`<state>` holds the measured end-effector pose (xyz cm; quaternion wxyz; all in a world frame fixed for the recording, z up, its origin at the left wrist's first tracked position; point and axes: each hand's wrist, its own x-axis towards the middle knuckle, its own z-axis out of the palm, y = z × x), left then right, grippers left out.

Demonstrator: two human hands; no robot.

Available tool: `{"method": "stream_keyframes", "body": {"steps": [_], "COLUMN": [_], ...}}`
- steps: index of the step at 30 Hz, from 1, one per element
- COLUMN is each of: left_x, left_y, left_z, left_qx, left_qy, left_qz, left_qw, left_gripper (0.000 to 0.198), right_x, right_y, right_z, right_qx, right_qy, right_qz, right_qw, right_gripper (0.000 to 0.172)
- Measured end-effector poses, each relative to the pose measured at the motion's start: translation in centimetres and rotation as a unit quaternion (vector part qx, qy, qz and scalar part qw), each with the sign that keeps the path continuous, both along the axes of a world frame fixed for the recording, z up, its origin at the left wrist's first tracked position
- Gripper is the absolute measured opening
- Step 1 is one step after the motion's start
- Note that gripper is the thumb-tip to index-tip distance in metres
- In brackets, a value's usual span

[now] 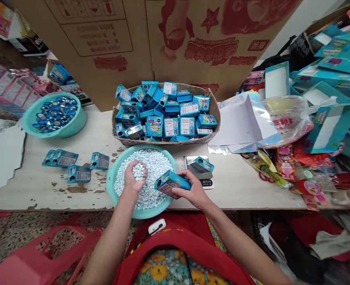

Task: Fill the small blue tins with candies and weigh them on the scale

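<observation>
My left hand [136,176] is cupped palm-up over a turquoise basin [111,186], its fingers curled round a heap of small white candies [139,171]. More of the same pale candies [151,202] fill the basin. In my right hand [192,190] is a small blue candy box [171,184], tilted, above the basin's right side. A dark round opening shows at the box's left end. Just right of it, a digital scale [206,183] carries another blue box [202,164] lying on its pan.
Behind the basin stands a cardboard tray [165,142] heaped with blue boxes. Several blue boxes [79,174] lie on the table at left, near a bowl [70,130] of shiny blue discs. Plastic sheets [237,122] and packaging crowd the right. A large carton [127,51] rises behind.
</observation>
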<state>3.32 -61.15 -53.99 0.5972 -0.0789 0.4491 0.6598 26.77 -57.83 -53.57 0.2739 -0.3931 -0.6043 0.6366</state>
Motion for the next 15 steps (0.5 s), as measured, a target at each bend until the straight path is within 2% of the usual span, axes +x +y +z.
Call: {"method": "stream_keyframes", "body": {"steps": [3, 7, 10, 15], "left_x": [0.7, 1.3, 1.4, 1.1], "left_y": [0.2, 0.7, 1.0, 1.0], "left_z": [2.6, 5.0, 5.4, 5.6], "left_qx": [0.062, 0.095, 0.096, 0.120], "left_qy": [0.034, 0.109, 0.137, 0.162], "left_qz": [0.002, 0.025, 0.028, 0.037], "left_qw": [0.997, 0.989, 0.986, 0.979], "left_gripper": [0.013, 0.017, 0.018, 0.016], "right_x": [-2.2, -4.6, -5.8, -6.2], "right_y": [0.0, -0.1, -0.3, 0.1], "right_z": [-0.3, -0.7, -0.6, 0.2], "right_qx": [0.075, 0.075, 0.082, 0.173], "right_qy": [-0.010, -0.001, -0.014, -0.025], "right_qz": [0.021, -0.011, 0.002, 0.046], "right_qw": [0.997, 0.997, 0.997, 0.984], "right_gripper": [0.046, 0.044, 0.043, 0.042]}}
